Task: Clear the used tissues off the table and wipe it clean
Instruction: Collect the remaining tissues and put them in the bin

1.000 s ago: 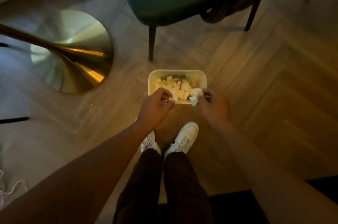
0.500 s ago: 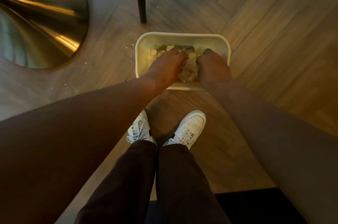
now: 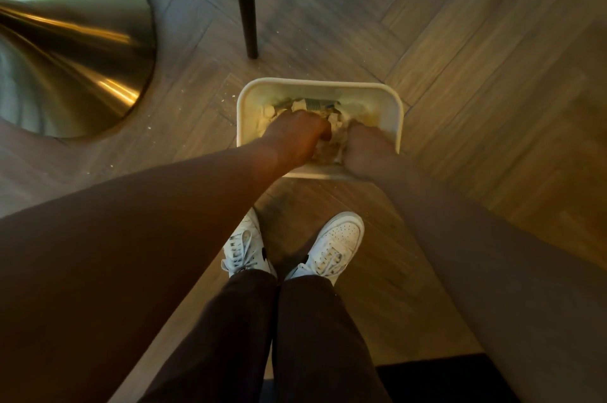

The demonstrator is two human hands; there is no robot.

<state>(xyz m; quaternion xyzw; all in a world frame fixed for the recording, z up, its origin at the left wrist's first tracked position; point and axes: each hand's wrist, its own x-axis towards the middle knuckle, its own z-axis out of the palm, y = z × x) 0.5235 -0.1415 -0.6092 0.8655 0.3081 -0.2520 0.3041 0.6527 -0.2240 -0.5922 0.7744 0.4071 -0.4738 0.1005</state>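
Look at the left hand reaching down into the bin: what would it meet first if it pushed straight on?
Most likely the crumpled tissues piled in the bin; the left hand seems already among them.

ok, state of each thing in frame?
bin: upright on floor, open top, part full
tissues: crumpled, inside the bin
left hand: fingers curled, down in the bin on the tissues
right hand: curled, down in the bin
crumbs: scattered on floor left of the bin
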